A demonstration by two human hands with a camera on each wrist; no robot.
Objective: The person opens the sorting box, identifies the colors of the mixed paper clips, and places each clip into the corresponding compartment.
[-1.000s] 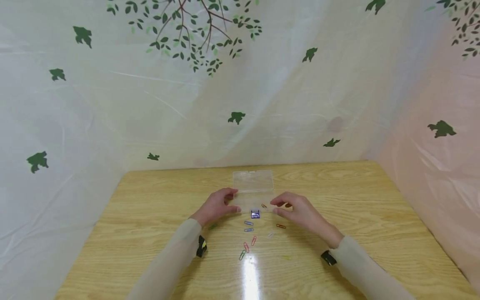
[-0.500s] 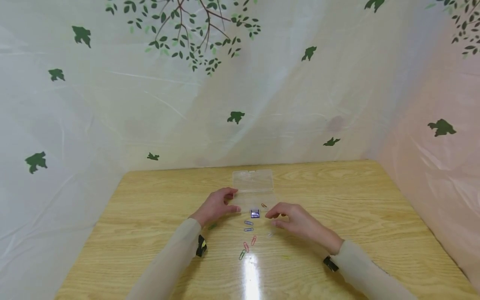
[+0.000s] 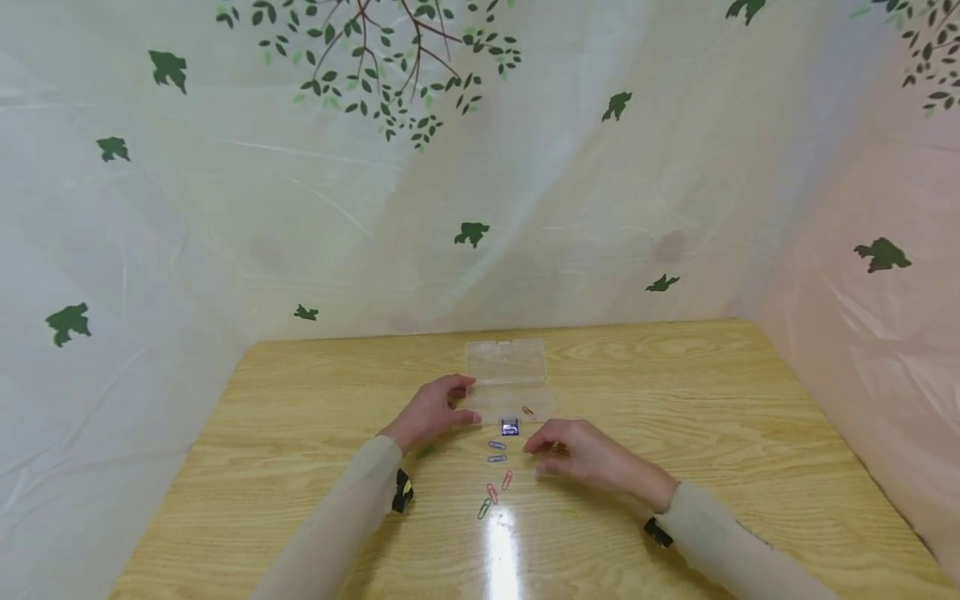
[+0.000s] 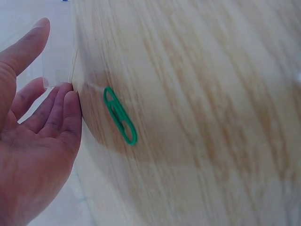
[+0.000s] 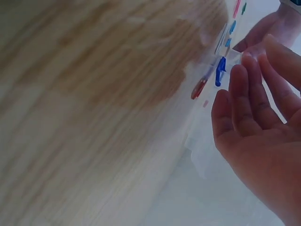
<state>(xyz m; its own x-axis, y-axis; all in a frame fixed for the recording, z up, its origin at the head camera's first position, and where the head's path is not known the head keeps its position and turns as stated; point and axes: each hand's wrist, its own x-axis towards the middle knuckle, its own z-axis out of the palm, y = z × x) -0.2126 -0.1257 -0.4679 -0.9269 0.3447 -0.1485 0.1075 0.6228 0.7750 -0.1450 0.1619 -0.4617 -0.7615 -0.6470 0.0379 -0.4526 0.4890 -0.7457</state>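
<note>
A clear plastic box (image 3: 491,398) lies with its lid (image 3: 506,360) raised at the back and a blue label (image 3: 510,427) on its front. Beside its left side is my left hand (image 3: 431,410), thumb near the front corner and fingertips at the edge. An orange-brown paper clip (image 3: 528,411) shows inside the box. My right hand (image 3: 581,450), fingers loosely bent and thumb apart, is low over the table in front of the box's right side. A green paper clip (image 4: 121,116) lies beside the left hand in the left wrist view.
Two blue paper clips (image 3: 497,458), two pink ones (image 3: 507,481) and another green one (image 3: 484,508) lie in front of the box. A yellow clip (image 3: 572,514) is at the right. A white printed curtain (image 3: 375,250) stands behind the wooden table (image 3: 315,417).
My right hand has moved from the box's right side toward me and slightly left. It now covers the spots where a brown and a whitish paper clip showed. The left hand has stayed put.
</note>
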